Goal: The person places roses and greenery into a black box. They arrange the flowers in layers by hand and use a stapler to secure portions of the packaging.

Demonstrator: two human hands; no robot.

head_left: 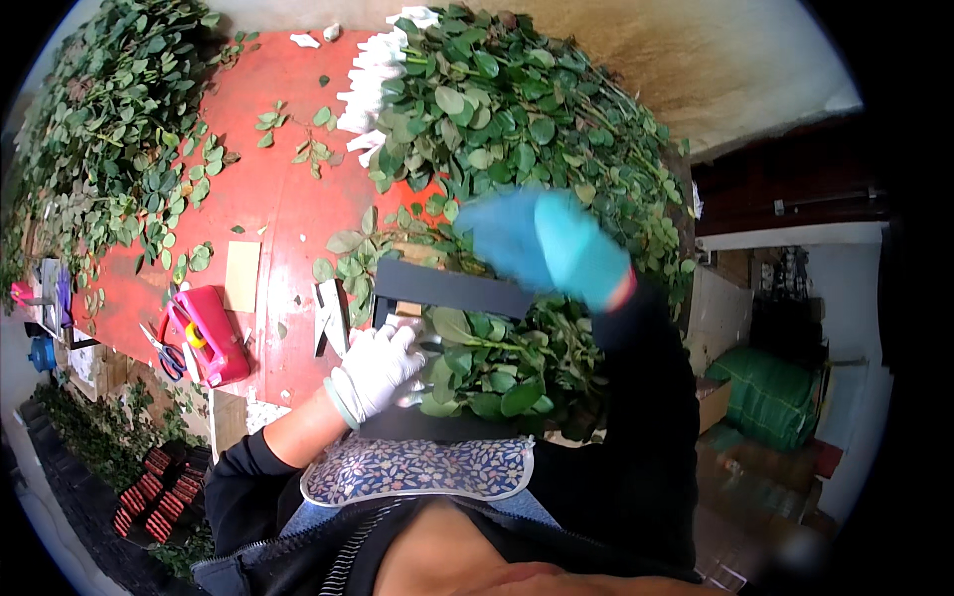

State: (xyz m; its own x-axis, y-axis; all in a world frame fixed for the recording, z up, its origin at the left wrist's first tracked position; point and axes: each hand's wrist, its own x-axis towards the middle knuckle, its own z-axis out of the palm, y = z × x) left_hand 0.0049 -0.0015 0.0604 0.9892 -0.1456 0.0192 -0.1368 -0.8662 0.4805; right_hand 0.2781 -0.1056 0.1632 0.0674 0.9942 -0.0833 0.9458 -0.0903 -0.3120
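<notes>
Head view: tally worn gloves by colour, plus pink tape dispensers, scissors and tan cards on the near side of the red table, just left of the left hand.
White glove, left hand: 1
Blue-green glove, right hand: 1
Pink tape dispenser: 1
Scissors: 1
Tan card: 1
Total: 5

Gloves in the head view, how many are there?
2: a white, fabric-looking glove on the left hand and a blurred blue-and-teal glove on the right hand. Any beneath the piled green leafy stems would be hidden.
</notes>
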